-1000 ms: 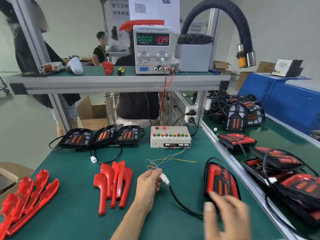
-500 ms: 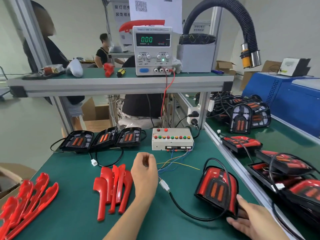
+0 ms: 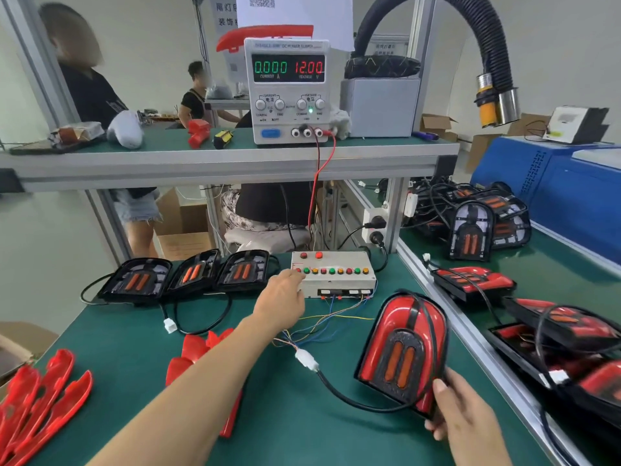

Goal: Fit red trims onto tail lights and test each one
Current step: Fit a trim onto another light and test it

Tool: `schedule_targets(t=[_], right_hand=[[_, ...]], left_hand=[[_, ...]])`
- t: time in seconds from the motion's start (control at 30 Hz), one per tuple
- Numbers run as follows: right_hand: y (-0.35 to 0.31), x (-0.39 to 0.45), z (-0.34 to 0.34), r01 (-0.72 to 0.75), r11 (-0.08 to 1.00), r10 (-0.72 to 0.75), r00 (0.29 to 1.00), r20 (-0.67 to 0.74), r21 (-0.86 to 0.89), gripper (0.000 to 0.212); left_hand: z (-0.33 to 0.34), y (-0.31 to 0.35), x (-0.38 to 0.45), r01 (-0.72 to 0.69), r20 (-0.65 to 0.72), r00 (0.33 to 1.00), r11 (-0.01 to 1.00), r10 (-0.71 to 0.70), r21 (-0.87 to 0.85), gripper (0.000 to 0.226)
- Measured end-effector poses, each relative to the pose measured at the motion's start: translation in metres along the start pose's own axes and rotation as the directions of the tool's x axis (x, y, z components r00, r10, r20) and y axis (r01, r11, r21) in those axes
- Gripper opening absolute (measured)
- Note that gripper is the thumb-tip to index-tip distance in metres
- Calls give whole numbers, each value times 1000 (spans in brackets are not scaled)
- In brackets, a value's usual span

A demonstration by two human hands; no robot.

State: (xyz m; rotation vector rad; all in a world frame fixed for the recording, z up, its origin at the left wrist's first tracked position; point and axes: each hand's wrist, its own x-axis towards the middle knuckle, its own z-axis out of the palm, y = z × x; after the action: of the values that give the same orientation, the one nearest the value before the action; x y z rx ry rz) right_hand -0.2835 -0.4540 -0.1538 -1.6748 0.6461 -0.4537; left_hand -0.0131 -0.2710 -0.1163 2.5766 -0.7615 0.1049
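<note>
My right hand (image 3: pixel 465 420) grips the lower edge of a tail light (image 3: pixel 403 348) with a red trim on it and holds it tilted upright above the green table (image 3: pixel 134 348). Its black cable runs to a white connector (image 3: pixel 306 360) joined to thin coloured wires from the white test box (image 3: pixel 334 274). My left hand (image 3: pixel 280 295) reaches to the box's left end, fingertips at the row of coloured buttons. Loose red trims (image 3: pixel 195 351) lie under my left forearm, and more red trims (image 3: pixel 40 398) lie at the left edge. Three untrimmed black tail lights (image 3: pixel 188 275) stand in a row behind.
A DC power supply (image 3: pixel 289 92) on the upper shelf reads 0.000 A and 12.00 V. Finished tail lights (image 3: pixel 554 331) with cables pile on the right-hand bench beyond an aluminium rail. A black extraction hose (image 3: pixel 477 38) arches overhead. People stand behind the shelf frame.
My left hand let go of the connector and moved forward to the test box buttons. My right hand lifted the tail light off the table and tilted it upright.
</note>
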Motion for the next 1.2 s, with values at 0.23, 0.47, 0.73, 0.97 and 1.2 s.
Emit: schedule_targets(t=[0.23,0.47,0.73,0.97,1.2], right_hand=[[5,5,7,61,998,-60,997,40,-34,33],[12,9,9,93,991,-87,994,71,-97,35],[15,15,10,126,986,-117,990,78,-109,26],[18,19,12,124,984,-114,990,80,-125,27],[22,19,11,100,987,-88,992,94,-128,27]], left_hand=[[8,-6,13,-34,112,994,991,20,131,58],[13,-8,15,-70,54,997,981,61,181,60],[13,-6,19,-25,73,997,988,14,155,57],[7,-4,27,18,102,994,986,-35,163,53],[8,-4,28,6,87,996,982,-23,191,55]])
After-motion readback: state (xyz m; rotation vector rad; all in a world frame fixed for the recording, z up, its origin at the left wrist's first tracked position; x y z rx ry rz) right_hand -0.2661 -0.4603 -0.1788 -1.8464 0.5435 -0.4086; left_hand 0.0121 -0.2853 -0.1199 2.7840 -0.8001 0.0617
